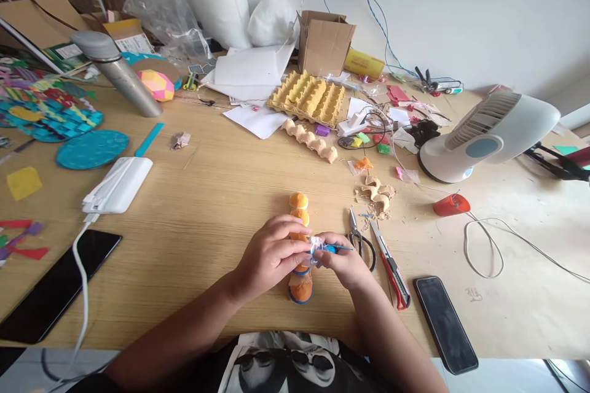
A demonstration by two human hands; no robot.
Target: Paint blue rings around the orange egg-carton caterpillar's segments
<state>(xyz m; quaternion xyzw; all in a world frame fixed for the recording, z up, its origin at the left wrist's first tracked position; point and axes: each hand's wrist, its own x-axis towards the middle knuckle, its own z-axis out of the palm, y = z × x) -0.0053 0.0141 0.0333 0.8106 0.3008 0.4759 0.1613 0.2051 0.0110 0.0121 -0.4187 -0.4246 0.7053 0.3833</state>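
A row of orange-painted egg-carton cups (299,201) with blue rims lies on the wooden table (212,196) in front of me. My left hand (270,258) and my right hand (341,264) meet above its middle. Both pinch a small crinkled clear plastic piece (317,247). A thin blue-handled tool (338,249) sticks out to the right of my right hand's fingers. Scissors (358,239) and a red utility knife (391,267) lie just right of my right hand.
A black phone (445,323) lies at the right front, another phone (58,285) and a white power bank (118,184) at the left. A white fan (488,135), a yellow egg tray (308,97), carton scraps (378,193), a metal flask (117,70) and coloured paper crafts (50,113) lie further back.
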